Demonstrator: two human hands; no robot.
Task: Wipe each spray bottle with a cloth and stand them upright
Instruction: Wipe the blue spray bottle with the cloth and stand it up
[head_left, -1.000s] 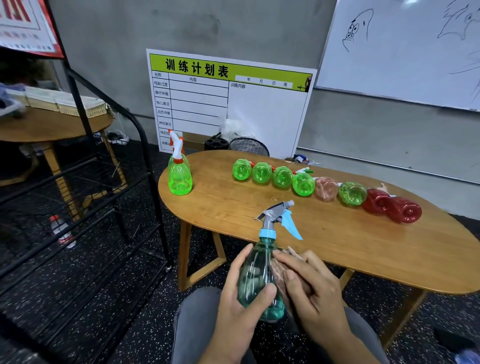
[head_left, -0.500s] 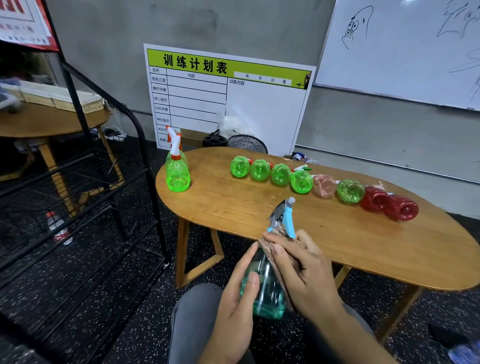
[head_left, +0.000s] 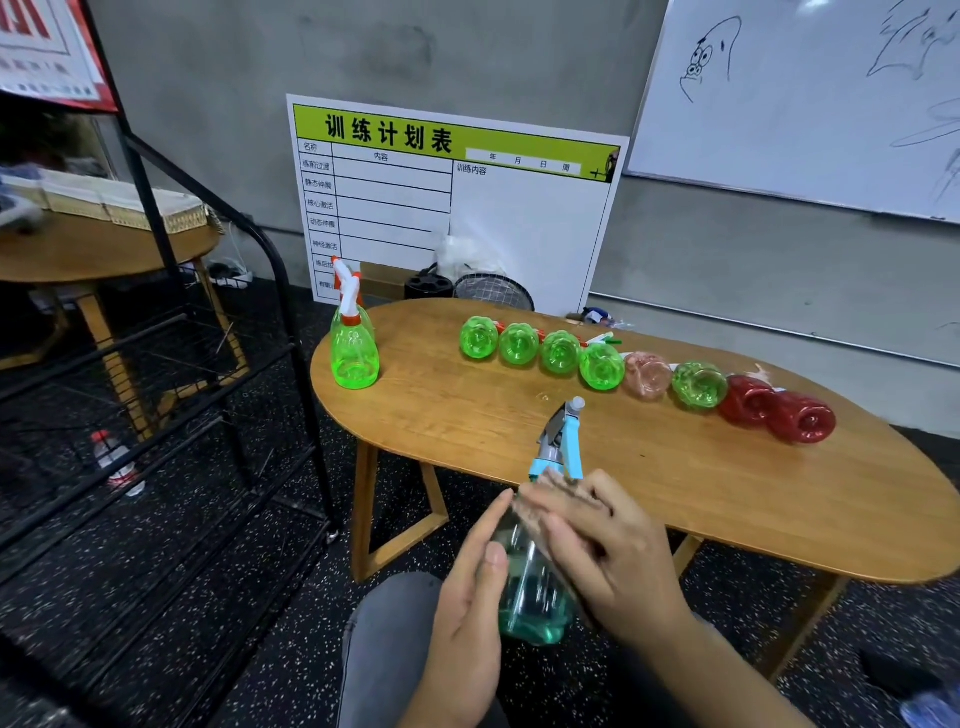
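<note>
The person is wiping a teal spray bottle (head_left: 532, 587) with a blue-and-grey trigger head, holding it over the lap just off the near edge of the oval wooden table (head_left: 779, 499) instead of on it. The left hand (head_left: 470, 592) is gripping the bottle's body from the left, thumb and fingers curled round it, while the right hand (head_left: 608, 551) is pressing a brownish cloth (head_left: 558, 499) against the shoulder of the bottle below the trigger, its fingers curling over the cloth. Judging by this, the wiping step on this bottle is under way, not finished. One green spray bottle (head_left: 355, 345) is already standing upright near the table's left end. Eight others are lying on their sides in a row (head_left: 644, 376) along the far edge, bases facing the camera: four green, one pale pink, one green, two red. The next move is likely calling for the teal bottle to be stood beside the upright green one, which needs the left hand to keep its base level and set it well in from the edge.
</note>
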